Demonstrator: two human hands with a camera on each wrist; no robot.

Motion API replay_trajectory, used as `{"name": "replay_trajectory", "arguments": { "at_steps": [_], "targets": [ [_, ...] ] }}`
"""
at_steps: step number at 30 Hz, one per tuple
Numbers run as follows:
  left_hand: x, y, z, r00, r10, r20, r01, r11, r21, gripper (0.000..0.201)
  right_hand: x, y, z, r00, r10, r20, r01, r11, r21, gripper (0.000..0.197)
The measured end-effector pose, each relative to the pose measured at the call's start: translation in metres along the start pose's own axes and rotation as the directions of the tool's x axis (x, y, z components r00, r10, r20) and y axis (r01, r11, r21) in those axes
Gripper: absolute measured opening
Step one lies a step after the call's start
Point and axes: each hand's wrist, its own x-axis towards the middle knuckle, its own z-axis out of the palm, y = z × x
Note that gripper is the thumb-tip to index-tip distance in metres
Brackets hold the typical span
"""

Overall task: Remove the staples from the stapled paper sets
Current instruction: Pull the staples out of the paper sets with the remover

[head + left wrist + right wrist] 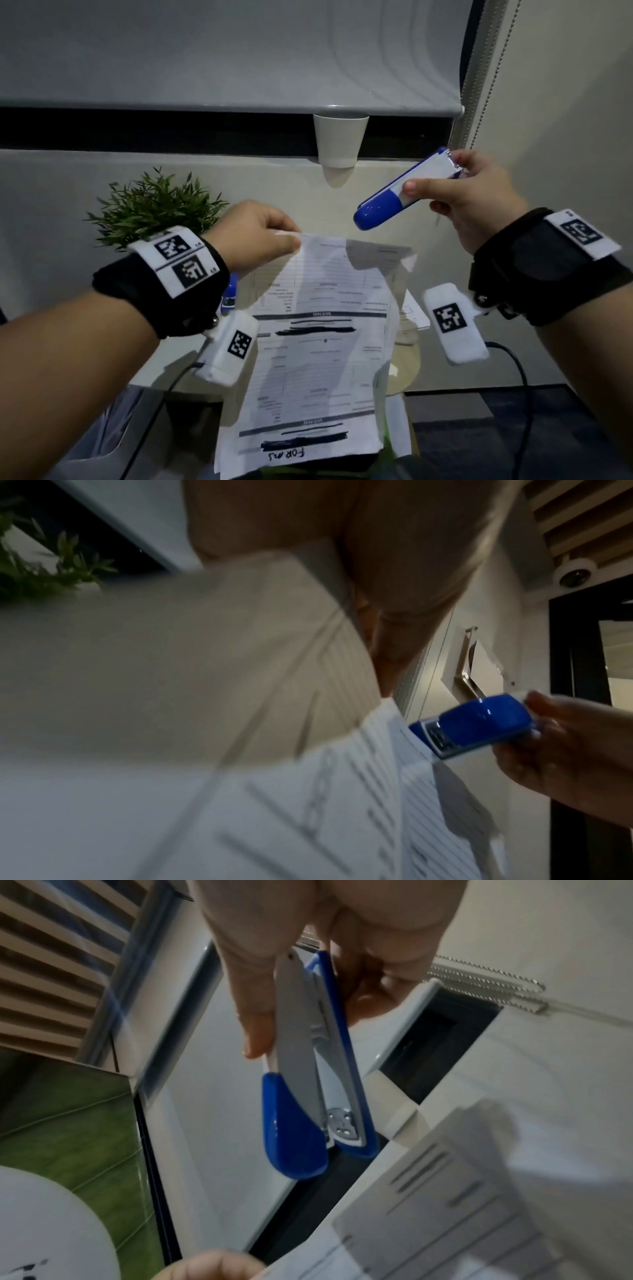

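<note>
A set of printed paper sheets point(318, 329) hangs in the air in the middle of the head view, with "FORMS" handwritten at its lower end. My left hand point(263, 236) pinches its top left corner. My right hand point(455, 192) grips the rear end of a blue and white stapler point(394, 195), raised above the paper's top right corner and apart from it. The stapler point(308, 1085) points its blue nose toward the paper point(445, 1218) in the right wrist view. From the left wrist, the stapler point(479, 723) sits beside the paper point(274, 791). No staple is visible.
A small green plant point(150, 205) stands at the back left of the pale table point(68, 212). A white cup point(339, 140) sits on the ledge behind. Another blue object point(229, 294) lies under my left wrist. More sheets point(414, 315) lie to the right.
</note>
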Motion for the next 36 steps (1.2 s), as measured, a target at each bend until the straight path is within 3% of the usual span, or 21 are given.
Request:
{"name": "replay_trajectory", "arguments": {
  "at_steps": [3, 6, 7, 10, 12, 13, 15, 17, 20, 24, 28, 31, 36],
  "targets": [
    [-0.006, 0.0, 0.016, 1.0, 0.0, -0.015, 0.0, 1.0, -0.008, 0.008, -0.007, 0.011, 0.008, 0.985, 0.165, 0.048, -0.17, 0.974, 0.152, 0.025],
    [-0.007, 0.003, 0.028, 1.0, -0.007, -0.02, 0.007, 1.0, 0.007, 0.005, -0.014, 0.023, 0.016, 0.935, 0.315, 0.16, -0.351, 0.877, 0.327, 0.007],
    [-0.008, 0.004, 0.03, 1.0, -0.013, -0.021, 0.013, 1.0, -0.002, 0.005, -0.014, 0.025, 0.019, 0.919, 0.351, 0.179, -0.394, 0.828, 0.399, 0.007],
    [-0.01, 0.003, 0.034, 0.999, -0.033, -0.028, 0.032, 0.999, -0.029, 0.005, -0.011, 0.027, 0.022, 0.859, 0.47, 0.201, -0.487, 0.633, 0.602, 0.029],
    [-0.011, 0.001, 0.034, 0.998, -0.045, -0.042, 0.043, 0.998, -0.04, 0.005, -0.01, 0.026, 0.024, 0.842, 0.518, 0.148, -0.486, 0.612, 0.624, 0.034],
    [-0.012, -0.001, 0.035, 0.998, -0.047, -0.048, 0.044, 0.998, -0.046, 0.005, -0.009, 0.027, 0.026, 0.856, 0.51, 0.086, -0.45, 0.654, 0.609, 0.032],
    [-0.014, -0.002, 0.037, 0.998, -0.037, -0.053, 0.035, 0.999, -0.041, 0.006, -0.008, 0.028, 0.032, 0.898, 0.437, -0.053, -0.349, 0.78, 0.52, 0.035],
    [-0.017, -0.001, 0.039, 0.999, -0.015, -0.049, 0.013, 0.999, -0.042, 0.006, -0.008, 0.031, 0.037, 0.932, 0.32, -0.169, -0.248, 0.906, 0.343, 0.05],
    [-0.021, 0.001, 0.042, 0.998, 0.029, -0.051, -0.033, 0.997, -0.064, 0.011, -0.015, 0.033, 0.043, 0.974, 0.095, -0.203, -0.067, 0.988, 0.141, 0.046],
    [-0.024, 0.003, 0.044, 0.995, 0.064, -0.082, -0.07, 0.995, -0.068, 0.022, -0.027, 0.037, 0.045, 0.983, -0.136, -0.121, 0.135, 0.991, -0.01, 0.05],
    [-0.027, 0.001, 0.043, 0.992, 0.054, -0.114, -0.066, 0.993, -0.101, 0.019, -0.035, 0.036, 0.041, 0.958, -0.275, -0.081, 0.262, 0.955, -0.139, 0.035],
    [-0.029, 0.001, 0.042, 0.988, 0.056, -0.144, -0.07, 0.993, -0.094, 0.016, -0.035, 0.039, 0.037, 0.948, -0.299, -0.11, 0.282, 0.948, -0.147, 0.038],
    [-0.038, 0.007, 0.044, 0.989, 0.121, -0.086, -0.129, 0.987, -0.093, 0.016, -0.034, 0.04, 0.037, 0.942, -0.311, -0.129, 0.287, 0.942, -0.174, 0.039]
  ]
}}
